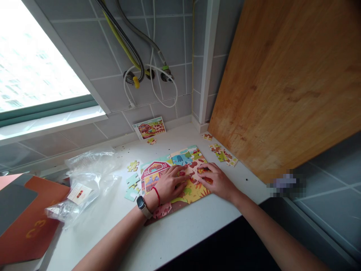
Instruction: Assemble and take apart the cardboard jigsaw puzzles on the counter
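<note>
1. The left hand [169,184] lies flat, palm down, on the puzzle [158,171] in the centre of the frame. Its fingers are stretched out and closed around nothing; the fingertips press on the picture surface.
2. The right hand [216,180] lies just to the right of it, also palm down and spread, with nothing grasped. Its fingertips almost meet those of the left hand over the red and yellow part of the puzzle.
3. I cannot tell if a single piece sits loose under the fingertips.
4. The left wrist carries a watch [142,206] and a thin red cord [156,195].
5. The puzzle is a farm picture with a red barn. It lies flat on the white counter [175,233], mostly joined, and its lower left edge is partly hidden by the left wrist.
6. Left of the puzzle lie a few loose pieces [132,186], apart from it.
7. More loose pieces [224,154] lie right of the puzzle, near the foot of a large wooden board [282,82] that leans at the right of the frame.
8. Above the puzzle, a small reference card [149,128] with the same farm picture leans against the tiled wall.
9. At lower left lie a crumpled clear plastic bag [90,173] and a red folder [28,222].
10. Hoses [135,56] hang on the wall at the top.
</note>
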`<action>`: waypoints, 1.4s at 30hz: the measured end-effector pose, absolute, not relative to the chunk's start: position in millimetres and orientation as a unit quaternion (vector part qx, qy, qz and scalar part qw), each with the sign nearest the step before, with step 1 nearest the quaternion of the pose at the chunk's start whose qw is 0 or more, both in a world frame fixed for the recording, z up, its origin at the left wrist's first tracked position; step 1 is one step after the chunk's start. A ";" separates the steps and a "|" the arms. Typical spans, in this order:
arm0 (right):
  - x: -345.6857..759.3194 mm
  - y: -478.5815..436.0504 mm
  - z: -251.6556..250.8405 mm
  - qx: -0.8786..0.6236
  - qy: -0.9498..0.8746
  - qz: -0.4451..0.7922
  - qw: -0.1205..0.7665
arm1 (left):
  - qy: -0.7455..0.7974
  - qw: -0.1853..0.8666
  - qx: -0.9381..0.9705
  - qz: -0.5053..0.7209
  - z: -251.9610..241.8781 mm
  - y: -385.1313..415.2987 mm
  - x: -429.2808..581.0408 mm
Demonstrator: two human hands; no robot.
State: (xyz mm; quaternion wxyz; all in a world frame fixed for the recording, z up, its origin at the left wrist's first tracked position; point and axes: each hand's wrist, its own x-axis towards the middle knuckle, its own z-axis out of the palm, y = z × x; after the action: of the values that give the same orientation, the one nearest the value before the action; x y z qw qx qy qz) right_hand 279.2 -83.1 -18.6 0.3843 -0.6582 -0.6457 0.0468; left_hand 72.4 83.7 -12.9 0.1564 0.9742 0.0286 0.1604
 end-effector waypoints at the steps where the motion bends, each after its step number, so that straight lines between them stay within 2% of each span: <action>1: 279.2 -83.2 -18.0 -0.657 -0.647 0.047 0.383 | 0.029 0.157 0.974 0.160 -12.7 83.6 72.5; 11: 279.1 -84.0 -19.3 -0.663 -0.647 0.047 0.373 | 0.030 0.163 0.972 0.164 -15.1 83.9 72.9; 21: 279.9 -92.9 -20.2 -0.725 -0.546 -0.008 0.421 | 0.036 0.181 0.968 0.167 -15.9 84.4 73.7; 42: 250.1 -85.6 -10.6 -0.787 -0.560 -0.022 0.258 | 0.032 0.160 0.972 0.171 -17.0 84.2 73.9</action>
State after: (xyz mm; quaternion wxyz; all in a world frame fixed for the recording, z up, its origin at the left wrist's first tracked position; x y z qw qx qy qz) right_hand 250.1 -85.6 -10.6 0.2582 -0.7869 -0.5600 -0.0219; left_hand 73.9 84.2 -17.0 0.1601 0.9716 0.0319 0.1714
